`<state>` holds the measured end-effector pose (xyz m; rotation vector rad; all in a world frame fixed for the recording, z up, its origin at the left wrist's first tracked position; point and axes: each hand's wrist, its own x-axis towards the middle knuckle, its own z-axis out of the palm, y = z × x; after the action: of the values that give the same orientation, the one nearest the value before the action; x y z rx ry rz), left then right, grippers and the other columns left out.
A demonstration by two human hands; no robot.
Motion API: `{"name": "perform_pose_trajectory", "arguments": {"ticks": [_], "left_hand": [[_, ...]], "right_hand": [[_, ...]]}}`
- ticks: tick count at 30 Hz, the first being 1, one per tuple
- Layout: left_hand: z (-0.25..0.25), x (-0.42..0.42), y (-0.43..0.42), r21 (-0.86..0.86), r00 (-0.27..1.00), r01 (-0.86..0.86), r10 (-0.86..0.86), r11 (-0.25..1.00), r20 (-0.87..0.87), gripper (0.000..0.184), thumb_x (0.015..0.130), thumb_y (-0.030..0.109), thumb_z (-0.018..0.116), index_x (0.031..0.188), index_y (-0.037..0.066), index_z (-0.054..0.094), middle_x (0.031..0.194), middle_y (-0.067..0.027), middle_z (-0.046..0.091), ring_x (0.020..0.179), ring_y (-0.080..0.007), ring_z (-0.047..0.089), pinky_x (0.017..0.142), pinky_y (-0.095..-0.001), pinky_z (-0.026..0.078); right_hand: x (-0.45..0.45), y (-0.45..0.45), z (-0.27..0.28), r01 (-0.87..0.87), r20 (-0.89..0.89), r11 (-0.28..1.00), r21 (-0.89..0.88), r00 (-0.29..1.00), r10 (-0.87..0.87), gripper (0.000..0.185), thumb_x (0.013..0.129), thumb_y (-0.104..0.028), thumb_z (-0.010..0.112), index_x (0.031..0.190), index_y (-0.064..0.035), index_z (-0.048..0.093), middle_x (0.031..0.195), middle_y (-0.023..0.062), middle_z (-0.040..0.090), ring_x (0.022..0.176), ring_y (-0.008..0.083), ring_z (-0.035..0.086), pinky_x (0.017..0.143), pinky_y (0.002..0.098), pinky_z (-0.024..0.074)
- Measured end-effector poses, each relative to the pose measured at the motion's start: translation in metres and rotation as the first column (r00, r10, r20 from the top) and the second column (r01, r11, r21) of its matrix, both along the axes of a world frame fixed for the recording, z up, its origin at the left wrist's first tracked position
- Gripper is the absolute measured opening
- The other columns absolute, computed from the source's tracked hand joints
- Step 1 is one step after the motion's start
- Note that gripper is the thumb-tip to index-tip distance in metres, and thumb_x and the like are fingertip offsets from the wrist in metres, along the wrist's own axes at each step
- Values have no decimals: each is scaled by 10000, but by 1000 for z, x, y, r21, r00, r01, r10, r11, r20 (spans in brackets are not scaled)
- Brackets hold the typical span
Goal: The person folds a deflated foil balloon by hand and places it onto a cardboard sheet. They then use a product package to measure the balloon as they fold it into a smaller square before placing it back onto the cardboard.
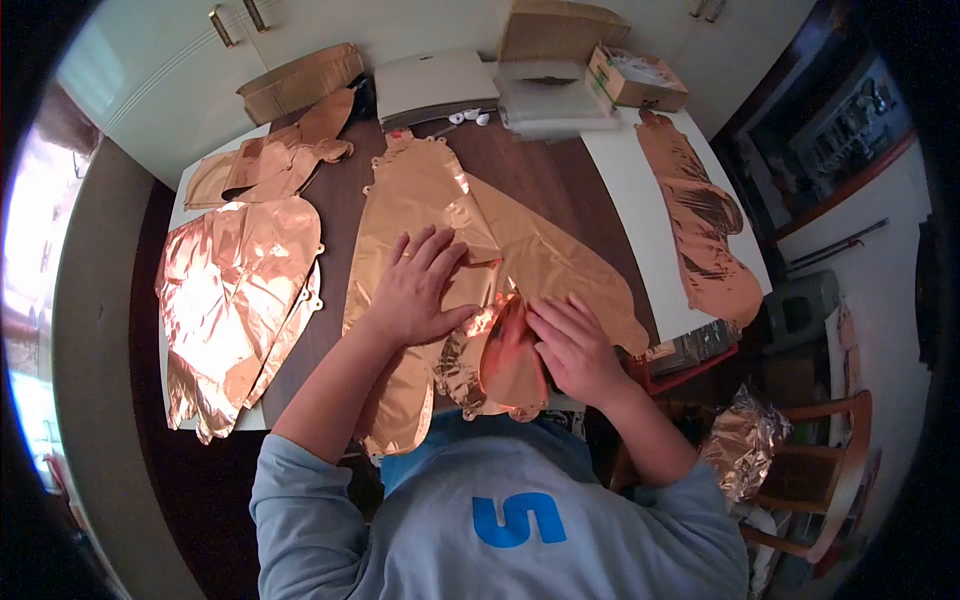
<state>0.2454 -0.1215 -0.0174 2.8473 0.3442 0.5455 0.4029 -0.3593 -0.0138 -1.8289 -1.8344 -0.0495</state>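
Observation:
A flat, uninflated rose-gold foil balloon (410, 190) lies across the middle of the table, with tabs along its edges. My left hand (415, 290) rests flat on it, fingers spread and a ring on one of them. Close to my body, part of the foil is folded over into a curved, shiny flap (515, 360). At the flap's right edge is my right hand (575, 345), its fingers close together on the foil; the thumb is partly hidden. A wide foil section (570, 255) stretches out to the right beyond both hands.
More flat foil balloons lie on the left (240, 290) and on a white board (620, 190) at right. Along the back stand a white box (435, 80), an open carton (635, 78) and clear plastic sleeves (550, 100). A wooden chair (850, 450) holds crumpled foil.

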Motion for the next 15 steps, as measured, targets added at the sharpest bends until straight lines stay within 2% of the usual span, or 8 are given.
{"name": "perform_pose_trajectory", "arguments": {"ticks": [3,6,15], "left_hand": [[0,0,0,-3,1000,0,0,1000,1,784,740,551,727,1335,86,515,1386,-148,502,1344,-378,420,1122,-579,292],[0,-1,0,-4,1000,3,-3,1000,7,784,743,554,728,1336,88,514,1386,-146,503,1340,-377,424,1121,-578,294],[-3,-1,3,-33,1000,7,-7,999,22,793,776,617,682,1339,81,522,1388,-154,510,1350,-389,422,1123,-577,288]], "right_hand": [[-7,7,0,-39,80,996,-75,996,45,393,894,-162,623,1256,-11,610,1397,157,542,1294,326,513,1133,523,316],[-8,9,-1,-56,130,996,-76,989,66,415,889,-169,623,1276,-23,591,1421,153,523,1308,321,501,1139,536,299],[-8,5,1,-76,147,987,-143,984,97,455,891,-191,629,1310,-30,555,1438,164,504,1340,316,469,1151,529,280]]}}
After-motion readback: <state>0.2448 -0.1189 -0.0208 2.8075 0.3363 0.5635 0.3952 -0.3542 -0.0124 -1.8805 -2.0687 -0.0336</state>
